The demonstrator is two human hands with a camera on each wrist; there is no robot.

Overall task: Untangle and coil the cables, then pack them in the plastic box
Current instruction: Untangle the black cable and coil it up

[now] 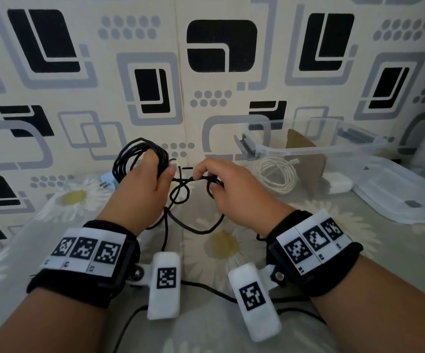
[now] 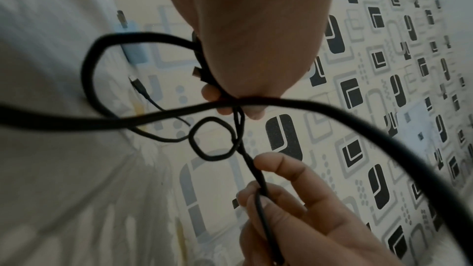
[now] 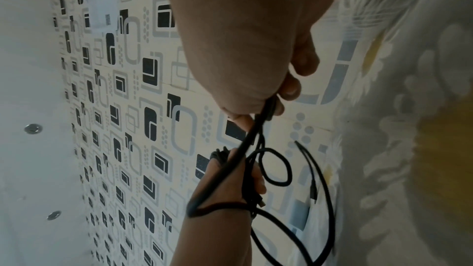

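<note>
Clear rectangular plastic box (image 1: 315, 149) is sitting open at right rear of the daisy-print bed cover (image 1: 231, 245), holding a coiled white cable (image 1: 278, 175). Left hand (image 1: 142, 189) is gripping a coiled black cable (image 1: 140, 155), fingers wrapped through its loops. Right hand (image 1: 234, 189) is pinching the same cable's loose knotted strand, fingers clamped on it.

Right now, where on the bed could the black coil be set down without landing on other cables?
Bare sheet lies right of the right hand, before the box lid. Bare sheet also lies left of the left hand, near the white plug. Crowded: black cable loops between the hands and trails toward the wrists; the plastic box already holds a white cable.
</note>
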